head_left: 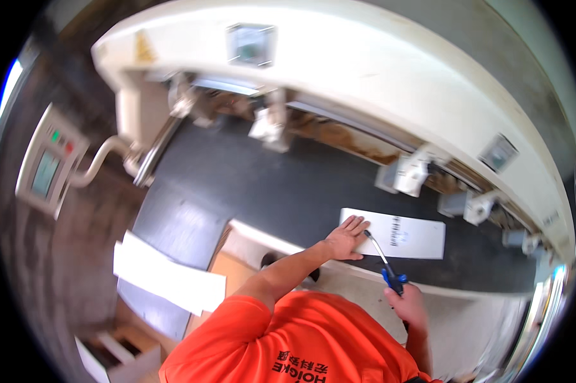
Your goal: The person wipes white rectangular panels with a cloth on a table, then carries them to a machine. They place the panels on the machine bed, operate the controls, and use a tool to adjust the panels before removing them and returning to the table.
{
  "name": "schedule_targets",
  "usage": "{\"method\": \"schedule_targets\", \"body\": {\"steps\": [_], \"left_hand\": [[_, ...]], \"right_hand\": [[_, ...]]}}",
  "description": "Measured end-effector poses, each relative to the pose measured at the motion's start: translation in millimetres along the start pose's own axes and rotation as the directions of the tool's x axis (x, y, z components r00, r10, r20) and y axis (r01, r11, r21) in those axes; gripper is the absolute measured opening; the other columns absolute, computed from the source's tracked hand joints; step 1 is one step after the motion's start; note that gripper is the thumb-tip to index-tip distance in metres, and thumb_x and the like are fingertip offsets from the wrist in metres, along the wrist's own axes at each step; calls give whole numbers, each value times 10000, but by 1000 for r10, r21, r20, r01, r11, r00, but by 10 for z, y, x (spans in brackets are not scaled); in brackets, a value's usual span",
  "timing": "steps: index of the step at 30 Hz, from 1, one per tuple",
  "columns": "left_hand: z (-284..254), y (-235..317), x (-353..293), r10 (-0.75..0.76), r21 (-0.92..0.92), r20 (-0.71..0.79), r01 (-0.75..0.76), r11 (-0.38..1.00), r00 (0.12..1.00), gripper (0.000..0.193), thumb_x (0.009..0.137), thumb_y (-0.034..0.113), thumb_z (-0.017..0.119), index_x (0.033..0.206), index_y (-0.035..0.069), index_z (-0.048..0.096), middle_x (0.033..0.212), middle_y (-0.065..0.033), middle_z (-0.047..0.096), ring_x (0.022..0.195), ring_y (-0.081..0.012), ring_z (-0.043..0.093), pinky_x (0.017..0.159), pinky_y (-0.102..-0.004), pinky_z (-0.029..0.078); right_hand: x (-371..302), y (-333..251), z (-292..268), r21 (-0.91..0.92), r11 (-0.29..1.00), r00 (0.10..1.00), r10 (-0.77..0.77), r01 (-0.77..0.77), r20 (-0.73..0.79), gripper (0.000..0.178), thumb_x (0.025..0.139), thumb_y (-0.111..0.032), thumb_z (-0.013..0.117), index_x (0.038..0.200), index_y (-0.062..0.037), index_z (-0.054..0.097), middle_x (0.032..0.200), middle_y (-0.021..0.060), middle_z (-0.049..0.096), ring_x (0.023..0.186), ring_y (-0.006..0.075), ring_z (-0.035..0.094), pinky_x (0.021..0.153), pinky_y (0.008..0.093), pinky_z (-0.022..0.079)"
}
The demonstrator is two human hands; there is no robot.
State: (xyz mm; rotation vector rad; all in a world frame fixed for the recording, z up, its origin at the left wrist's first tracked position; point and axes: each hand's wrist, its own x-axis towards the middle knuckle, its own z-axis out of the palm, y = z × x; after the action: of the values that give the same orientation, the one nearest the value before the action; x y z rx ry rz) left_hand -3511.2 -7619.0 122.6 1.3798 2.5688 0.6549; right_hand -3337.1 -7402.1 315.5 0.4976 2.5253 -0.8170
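Observation:
My left hand (347, 239) rests with fingers spread on the left end of a white printed sheet (422, 240), which looks like card or board. The sheet lies on the dark belt (250, 172) close to its near edge. In my right hand (408, 305) is an air blow gun (393, 279), blue and black with a long thin metal nozzle. Its black tip is just beside my left fingers, over the sheet. The fingers of my right hand are wrapped round the handle and partly blurred.
A white machine beam (339, 45) arches across the far side, with several clamp-like units (410, 172) beneath it. At left a control panel (50, 163) hangs on a bent arm. White sheets (166, 271) lie on a side table (173, 223); an open box (119, 354) stands below.

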Motion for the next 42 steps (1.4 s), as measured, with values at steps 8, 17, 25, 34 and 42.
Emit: {"method": "schedule_targets", "body": {"steps": [8, 17, 25, 34, 42], "left_hand": [[-905, -211, -3984, -768, -25, -587, 943, 333, 255, 677, 849, 348, 807, 1366, -30, 589, 1536, -299, 410, 1416, -505, 387, 1176, -569, 332], [-1172, -317, -4811, -488, -595, 45, 369, -714, -872, 1354, 692, 664, 807, 1647, 10, 104, 1712, -265, 34, 1565, -522, 8, 1232, -657, 142], [-1321, -383, -4978, -420, -664, 149, 224, -714, -895, 1260, 667, 425, 829, 1653, 87, 122, 1725, -213, 40, 1585, -431, 83, 1252, -567, 197], [-1482, 459, -5306, -899, -544, -315, -719, 433, -303, 781, 765, 324, 672, 1462, 26, 484, 1258, -194, 650, 1102, -369, 676, 928, -504, 589], [-1480, -697, -4643, -974, -667, -138, -710, 226, -180, 715, 741, -24, 492, 1456, -31, 475, 1374, -217, 616, 1262, -408, 610, 1095, -538, 515]], "right_hand": [[658, -701, 434, 403, 910, 824, -302, 99, 480, 158, 953, -173, 683, 981, -18, 692, 756, 20, 671, 721, 126, 645, 673, 291, 496], [810, -1720, 1284, 65, 851, 607, -424, 522, 672, 398, 893, -361, 745, 1080, -10, 727, 838, 151, 737, 810, 240, 719, 762, 352, 544], [900, -1903, 1388, 97, 828, 550, -449, 552, 704, 456, 879, -366, 755, 1186, -30, 721, 944, 157, 750, 877, 265, 709, 824, 366, 543], [1100, -2244, 973, 371, 873, 494, -485, 315, 722, 187, 933, -197, 741, 974, -17, 712, 759, 5, 668, 723, 105, 630, 672, 298, 516], [1135, -2154, 1011, 301, 862, 562, -497, 408, 661, 200, 938, -173, 730, 1039, 0, 717, 832, 31, 720, 787, 124, 676, 763, 306, 546]]}}
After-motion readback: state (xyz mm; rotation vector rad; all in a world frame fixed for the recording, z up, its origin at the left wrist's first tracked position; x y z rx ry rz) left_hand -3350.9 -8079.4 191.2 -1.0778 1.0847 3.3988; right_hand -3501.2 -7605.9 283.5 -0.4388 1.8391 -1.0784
